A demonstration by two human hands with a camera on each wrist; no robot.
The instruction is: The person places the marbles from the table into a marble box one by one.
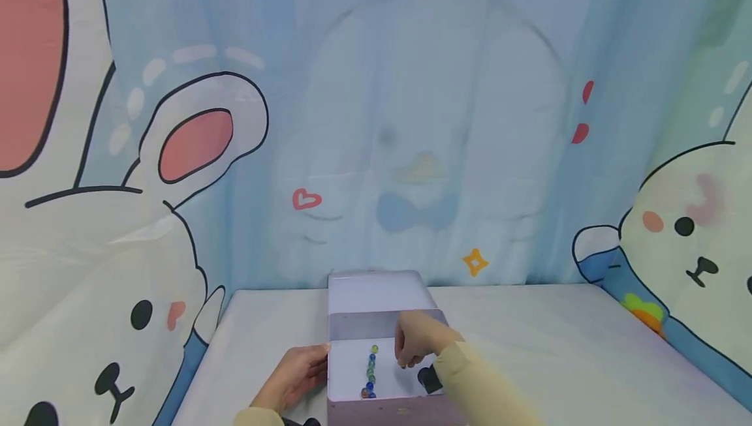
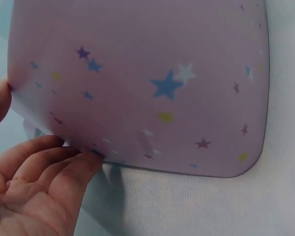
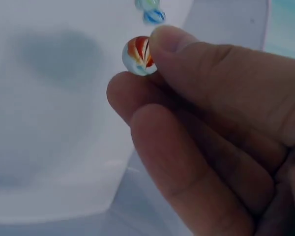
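My right hand point(image 1: 424, 340) is over the inside of an open pinkish-purple tin box point(image 1: 370, 411). Between thumb and forefinger it pinches a clear glass marble point(image 3: 139, 55) with red-orange and white swirls, as the right wrist view shows. To its left, a line of several marbles point(image 1: 371, 367), blue, green, yellowish and brown, runs along the box's white floor. My left hand point(image 1: 301, 372) grips the box's left side, its thumb at the rim. In the left wrist view its fingers point(image 2: 64, 167) meet the lower edge of the star-printed wall point(image 2: 132, 108).
The box's lid point(image 1: 378, 292) stands raised at the back. A white cloth covers the table point(image 1: 529, 348). Behind hangs a pale blue curtain point(image 1: 440, 119) printed with cartoon rabbits. A dark wrist camera point(image 1: 430, 379) is strapped by the right sleeve point(image 1: 482, 387).
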